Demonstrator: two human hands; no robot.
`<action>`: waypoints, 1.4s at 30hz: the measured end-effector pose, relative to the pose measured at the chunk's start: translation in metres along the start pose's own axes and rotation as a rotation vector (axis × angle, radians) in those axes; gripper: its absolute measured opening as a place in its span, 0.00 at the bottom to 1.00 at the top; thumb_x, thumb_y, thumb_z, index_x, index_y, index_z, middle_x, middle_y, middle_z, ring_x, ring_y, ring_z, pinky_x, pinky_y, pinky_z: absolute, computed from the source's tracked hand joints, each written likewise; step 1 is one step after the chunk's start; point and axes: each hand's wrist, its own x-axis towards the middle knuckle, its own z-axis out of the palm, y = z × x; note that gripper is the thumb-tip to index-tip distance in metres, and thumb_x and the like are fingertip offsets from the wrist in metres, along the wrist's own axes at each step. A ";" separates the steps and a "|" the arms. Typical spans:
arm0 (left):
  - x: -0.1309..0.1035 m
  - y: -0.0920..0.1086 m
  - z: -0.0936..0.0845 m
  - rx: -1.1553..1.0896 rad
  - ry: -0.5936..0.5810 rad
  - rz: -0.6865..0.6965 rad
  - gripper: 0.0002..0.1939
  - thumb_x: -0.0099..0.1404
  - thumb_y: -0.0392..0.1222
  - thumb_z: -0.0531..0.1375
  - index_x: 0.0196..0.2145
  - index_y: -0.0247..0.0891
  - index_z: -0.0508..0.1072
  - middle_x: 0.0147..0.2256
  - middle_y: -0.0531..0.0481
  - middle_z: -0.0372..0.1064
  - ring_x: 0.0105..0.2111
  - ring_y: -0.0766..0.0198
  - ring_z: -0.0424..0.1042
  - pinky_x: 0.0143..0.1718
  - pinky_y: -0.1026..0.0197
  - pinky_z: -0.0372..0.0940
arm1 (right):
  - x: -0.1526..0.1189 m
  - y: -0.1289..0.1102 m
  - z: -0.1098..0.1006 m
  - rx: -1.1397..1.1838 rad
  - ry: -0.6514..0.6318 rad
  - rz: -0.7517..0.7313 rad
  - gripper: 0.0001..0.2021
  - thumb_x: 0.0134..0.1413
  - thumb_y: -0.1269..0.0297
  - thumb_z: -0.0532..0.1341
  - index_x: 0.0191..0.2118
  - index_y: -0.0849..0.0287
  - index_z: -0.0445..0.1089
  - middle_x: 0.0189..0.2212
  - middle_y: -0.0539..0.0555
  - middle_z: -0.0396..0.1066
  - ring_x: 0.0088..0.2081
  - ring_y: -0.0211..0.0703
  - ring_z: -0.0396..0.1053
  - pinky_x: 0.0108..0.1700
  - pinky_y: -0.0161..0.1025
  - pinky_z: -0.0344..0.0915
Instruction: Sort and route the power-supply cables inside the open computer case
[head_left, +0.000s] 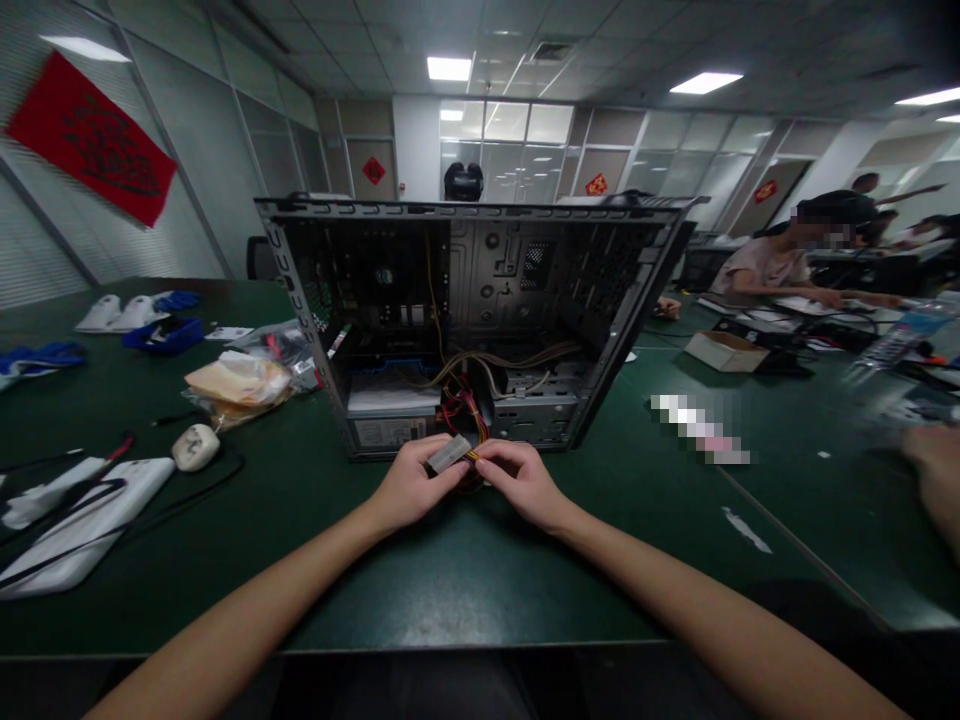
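Observation:
An open computer case (480, 210) stands on the green table in front of me, its inside facing me. Just outside its lower edge, my left hand (411, 485) grips a flat, pale grey connector (449, 455) between thumb and fingers. Yellow and dark wires run from that connector to my right hand (523, 482), which pinches them close to the connector. A bundle of red, yellow and black cables (474, 412) comes out of the case behind my fingers. The power supply (394, 430) sits at the lower left inside the case. My fingertips partly hide the connector's ends.
To the left lie a plastic bag with yellowish contents (238, 385), a white power strip (94, 525) with black cords, a white plug (196, 447) and a blue tray (163, 334). At right are a cardboard box (726, 351), a bottle (896, 335) and a seated person (765, 265).

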 end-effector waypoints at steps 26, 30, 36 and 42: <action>-0.001 -0.001 0.003 0.013 0.043 -0.080 0.11 0.65 0.44 0.59 0.29 0.35 0.70 0.25 0.55 0.62 0.26 0.67 0.60 0.29 0.65 0.56 | -0.002 -0.002 0.005 -0.206 0.108 -0.180 0.09 0.63 0.66 0.58 0.35 0.60 0.74 0.31 0.55 0.75 0.33 0.42 0.73 0.38 0.38 0.69; -0.001 -0.003 0.002 0.019 0.018 -0.058 0.11 0.66 0.44 0.59 0.29 0.35 0.70 0.26 0.55 0.62 0.27 0.67 0.60 0.30 0.65 0.56 | 0.000 0.000 0.004 -0.172 0.098 -0.134 0.10 0.64 0.64 0.58 0.35 0.60 0.75 0.31 0.55 0.76 0.33 0.42 0.73 0.38 0.38 0.69; -0.003 -0.003 0.002 -0.010 0.012 -0.066 0.10 0.66 0.44 0.59 0.30 0.35 0.70 0.26 0.55 0.62 0.27 0.67 0.61 0.29 0.65 0.56 | 0.000 0.000 0.004 -0.198 0.101 -0.157 0.11 0.64 0.63 0.57 0.34 0.59 0.75 0.31 0.56 0.76 0.33 0.43 0.73 0.37 0.39 0.69; -0.002 -0.001 0.004 0.002 0.024 -0.060 0.10 0.65 0.44 0.59 0.30 0.35 0.70 0.25 0.55 0.63 0.27 0.67 0.61 0.29 0.65 0.56 | -0.002 0.000 0.004 -0.228 0.061 -0.200 0.10 0.65 0.65 0.56 0.36 0.59 0.74 0.31 0.56 0.75 0.33 0.43 0.72 0.38 0.39 0.69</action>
